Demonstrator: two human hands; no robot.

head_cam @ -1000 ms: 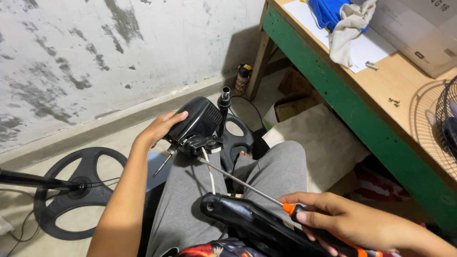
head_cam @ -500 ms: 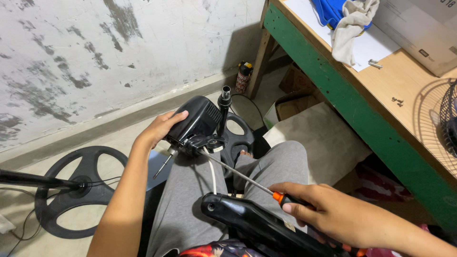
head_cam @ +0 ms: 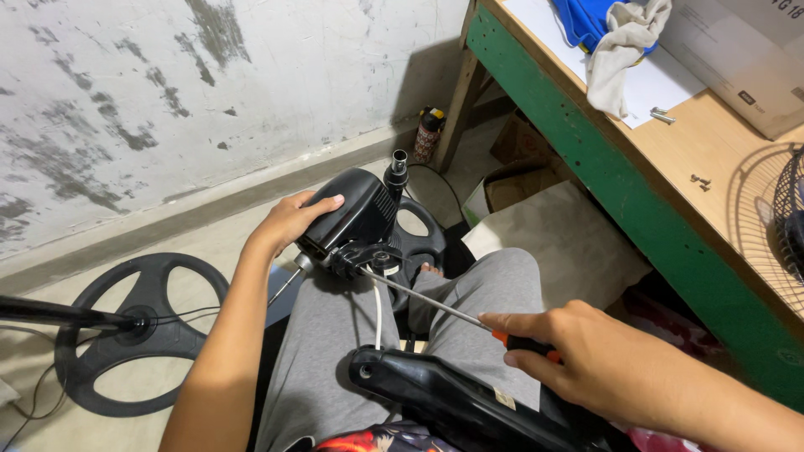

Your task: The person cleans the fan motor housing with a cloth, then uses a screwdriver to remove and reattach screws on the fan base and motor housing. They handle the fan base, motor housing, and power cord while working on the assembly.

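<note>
My left hand (head_cam: 291,219) grips the black fan motor housing (head_cam: 356,209) resting on my knees. My right hand (head_cam: 586,356) holds a screwdriver (head_cam: 435,306) by its orange and black handle. Its long metal shaft reaches up to the left, and the tip sits at the bracket under the motor housing. A black plastic fan stand part (head_cam: 452,403) lies across my lap, just below my right hand. A white wire runs from the motor down towards my lap.
A round black fan base (head_cam: 138,335) with a pole lies on the floor at left. A green-edged wooden workbench (head_cam: 620,180) stands at right, holding a cloth, loose screws, a cardboard box and a wire fan guard (head_cam: 766,222). A spray can stands by the wall.
My right hand has slid the screwdriver forward, so its tip now meets the bracket under the motor. My left hand has kept its grip on the housing.
</note>
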